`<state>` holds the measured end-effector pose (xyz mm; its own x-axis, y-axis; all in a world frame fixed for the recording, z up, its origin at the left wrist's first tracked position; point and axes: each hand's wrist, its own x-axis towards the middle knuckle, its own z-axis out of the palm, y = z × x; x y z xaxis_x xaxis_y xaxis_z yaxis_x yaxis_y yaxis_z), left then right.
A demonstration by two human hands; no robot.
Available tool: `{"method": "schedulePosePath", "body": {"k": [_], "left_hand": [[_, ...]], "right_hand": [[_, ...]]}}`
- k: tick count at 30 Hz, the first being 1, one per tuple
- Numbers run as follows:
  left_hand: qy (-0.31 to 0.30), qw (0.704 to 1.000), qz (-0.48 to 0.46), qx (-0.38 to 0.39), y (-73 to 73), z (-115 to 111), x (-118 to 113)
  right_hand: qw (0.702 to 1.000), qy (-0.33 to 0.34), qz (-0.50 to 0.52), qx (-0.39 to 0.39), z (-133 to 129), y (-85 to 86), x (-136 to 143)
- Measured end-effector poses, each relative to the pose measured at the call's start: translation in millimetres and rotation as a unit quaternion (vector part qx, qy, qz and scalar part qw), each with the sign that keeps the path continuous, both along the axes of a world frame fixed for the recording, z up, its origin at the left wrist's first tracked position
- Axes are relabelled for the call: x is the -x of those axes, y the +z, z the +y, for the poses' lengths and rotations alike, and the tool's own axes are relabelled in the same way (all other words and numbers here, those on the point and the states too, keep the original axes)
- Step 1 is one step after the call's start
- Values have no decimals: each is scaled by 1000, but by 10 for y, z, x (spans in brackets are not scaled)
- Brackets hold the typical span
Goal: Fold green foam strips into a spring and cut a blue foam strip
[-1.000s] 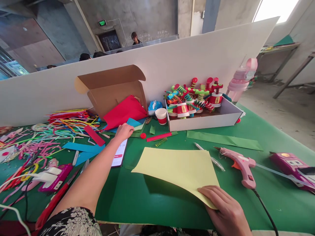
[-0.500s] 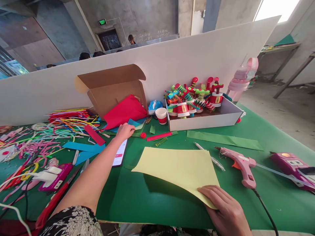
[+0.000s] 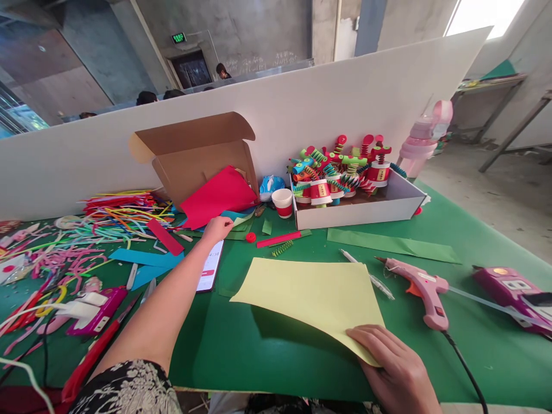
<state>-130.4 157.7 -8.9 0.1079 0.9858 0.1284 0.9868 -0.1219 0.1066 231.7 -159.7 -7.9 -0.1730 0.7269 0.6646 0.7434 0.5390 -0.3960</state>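
My right hand grips the lower right corner of a pale yellow sheet, whose near edge curls up off the green table. Farther back, my left hand pinches the end of a light green paper piece beside the red sheet. Under my left wrist lies a phone. A red paper strip and a small green coil rest beyond the yellow sheet.
A white box holds several paper-cup figures. Next to it stand a paper cup and an open cardboard box. A pink glue gun and a white pen lie right. Pipe cleaners and a red-handled tool are left.
My left hand has shifted slightly left, and the light green piece at its fingertips is raised and bent. My right hand and the yellow sheet have hardly moved.
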Motion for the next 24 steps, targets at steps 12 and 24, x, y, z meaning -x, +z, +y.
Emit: {"method": "schedulePosePath", "body": {"k": [12, 24], "left_hand": [[49, 996, -72, 23, 67, 62, 12], [23, 999, -17, -22, 239, -321, -64]], "right_hand": [[1000, 1, 7, 22, -10, -47, -20], [999, 14, 14, 27, -46, -30, 13]]}}
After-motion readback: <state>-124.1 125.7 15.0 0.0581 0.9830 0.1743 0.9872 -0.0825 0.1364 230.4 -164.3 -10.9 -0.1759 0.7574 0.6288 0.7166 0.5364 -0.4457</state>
